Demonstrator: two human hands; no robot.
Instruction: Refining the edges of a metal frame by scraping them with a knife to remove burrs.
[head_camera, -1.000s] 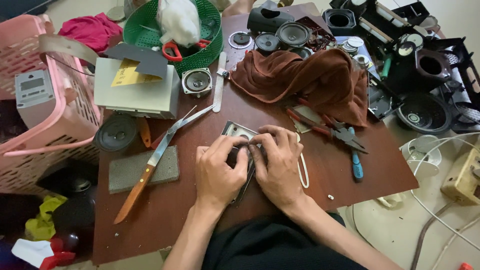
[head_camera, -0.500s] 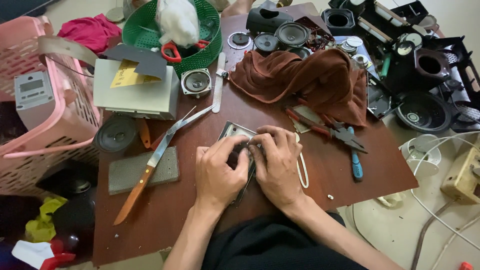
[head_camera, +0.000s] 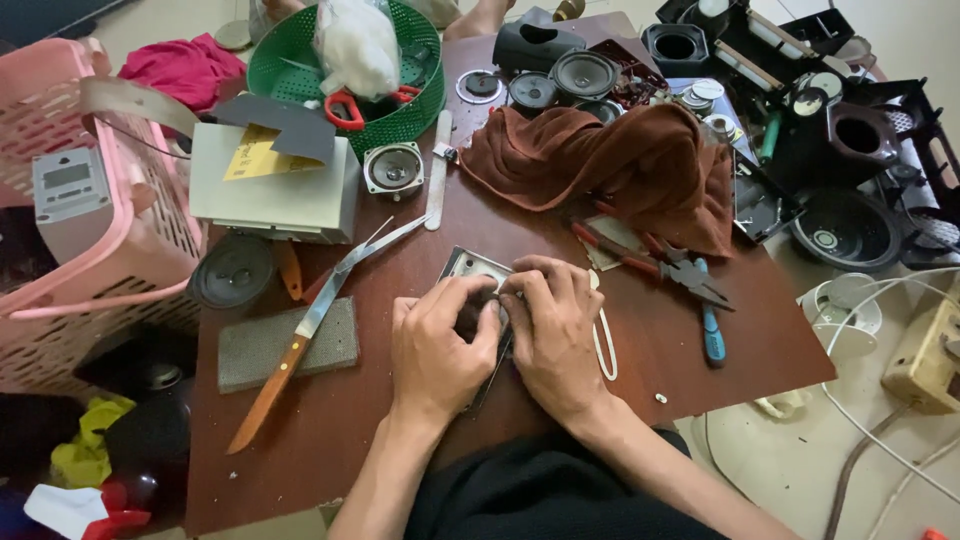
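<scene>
Both hands rest on a small flat grey metal-framed speaker part (head_camera: 470, 266) lying on the brown wooden table (head_camera: 350, 440). My left hand (head_camera: 437, 345) covers its lower left side, fingers curled onto it. My right hand (head_camera: 553, 322) presses on its right side, fingertips meeting the left hand's at the middle. Most of the part is hidden under the hands. A white loop of cord (head_camera: 603, 340) lies just right of my right hand.
Long scissors with a wooden handle (head_camera: 310, 325) lie on a grey pad (head_camera: 265, 350) to the left. Red-handled pliers (head_camera: 625, 255) and a blue-handled tool (head_camera: 711, 330) lie right. A brown cloth (head_camera: 620, 160), speakers (head_camera: 394, 170), a green basket (head_camera: 400, 90) and a pink basket (head_camera: 120, 230) crowd the back and left.
The hands stay on the part; the fingers shift only slightly. Nothing else on the table has moved.
</scene>
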